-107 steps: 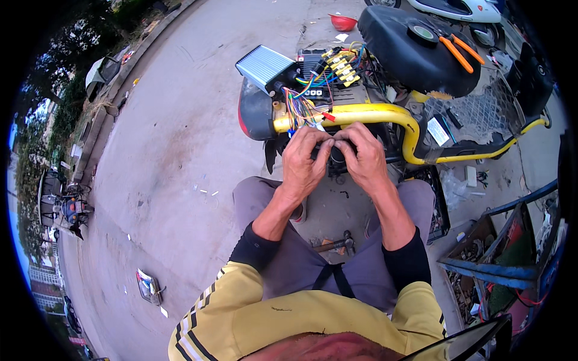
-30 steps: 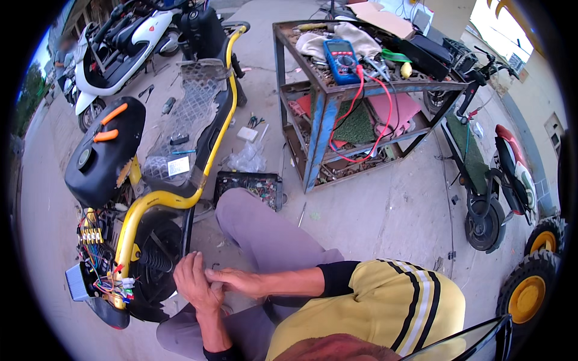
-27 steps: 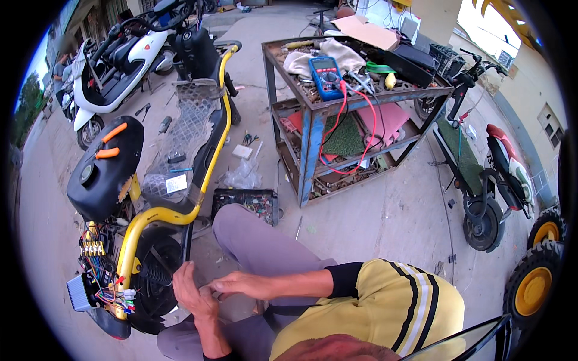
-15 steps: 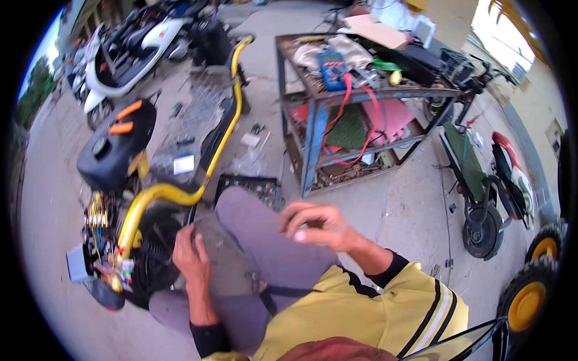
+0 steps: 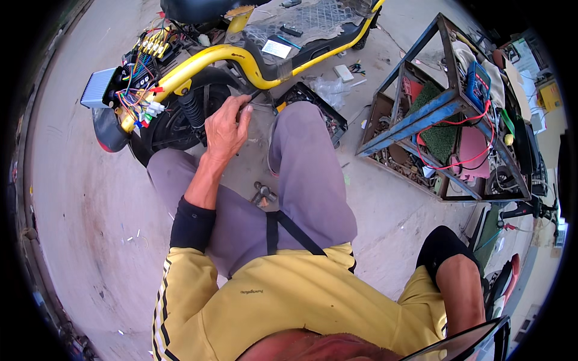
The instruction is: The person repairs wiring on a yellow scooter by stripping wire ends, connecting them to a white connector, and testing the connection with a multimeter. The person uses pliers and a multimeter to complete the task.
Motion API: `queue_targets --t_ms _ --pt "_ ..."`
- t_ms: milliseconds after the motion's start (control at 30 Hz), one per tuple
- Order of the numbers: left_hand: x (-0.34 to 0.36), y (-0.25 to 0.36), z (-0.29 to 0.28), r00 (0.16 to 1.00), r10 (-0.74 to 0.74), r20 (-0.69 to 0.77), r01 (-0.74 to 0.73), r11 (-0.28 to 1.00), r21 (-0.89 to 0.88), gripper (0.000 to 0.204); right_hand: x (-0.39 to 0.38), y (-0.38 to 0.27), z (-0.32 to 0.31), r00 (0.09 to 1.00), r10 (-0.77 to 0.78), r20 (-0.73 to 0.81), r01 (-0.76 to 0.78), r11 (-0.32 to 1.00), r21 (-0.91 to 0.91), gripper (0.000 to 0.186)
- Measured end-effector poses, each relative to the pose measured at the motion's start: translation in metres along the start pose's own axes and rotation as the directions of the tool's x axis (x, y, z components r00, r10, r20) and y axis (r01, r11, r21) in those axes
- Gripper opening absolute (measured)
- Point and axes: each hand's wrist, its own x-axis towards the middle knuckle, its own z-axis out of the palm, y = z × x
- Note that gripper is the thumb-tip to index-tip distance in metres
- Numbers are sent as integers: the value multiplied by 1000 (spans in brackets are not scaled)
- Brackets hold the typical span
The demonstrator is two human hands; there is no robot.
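My left hand (image 5: 227, 127) reaches to the underside of a yellow-framed electric scooter (image 5: 244, 54). Its fingers close at the end of a thin dark bar (image 5: 260, 93) below the frame. Beside that hand are the scooter's black wheel (image 5: 214, 99) and spring shock absorber (image 5: 192, 111). Further left, coloured wires with connectors (image 5: 141, 108) hang loose by a silver finned box (image 5: 99, 87). My right forearm (image 5: 460, 286) bends back at the lower right; its hand is out of sight, behind or beyond the dark-rimmed glasses (image 5: 481, 337).
A hammer (image 5: 264, 194) lies on the ground between my legs. Past my knee sits a black tray of small parts (image 5: 331, 120). A rusty metal cart (image 5: 415, 120) on the right carries a blue multimeter (image 5: 478, 84) with red leads. A white card (image 5: 276, 48) rests on the scooter deck.
My right hand has left the space above my knee and gone back out of view. My left hand still reaches to the dark bar. The view has turned and shifted.
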Motion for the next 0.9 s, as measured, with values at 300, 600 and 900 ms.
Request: queue_targets --t_ms 300,600,900 --pt "-5 -9 -12 998 -52 -45 54 998 37 16 -14 18 -27 993 -87 79 88 996 -11 27" --pt "-12 -18 -45 985 -119 -129 124 992 38 20 -44 78 -93 964 -256 78 239 955 178 29" --pt "-22 -29 -59 978 -190 -82 195 979 62 20 -229 461 -144 -304 664 -683 -172 667 725 26"
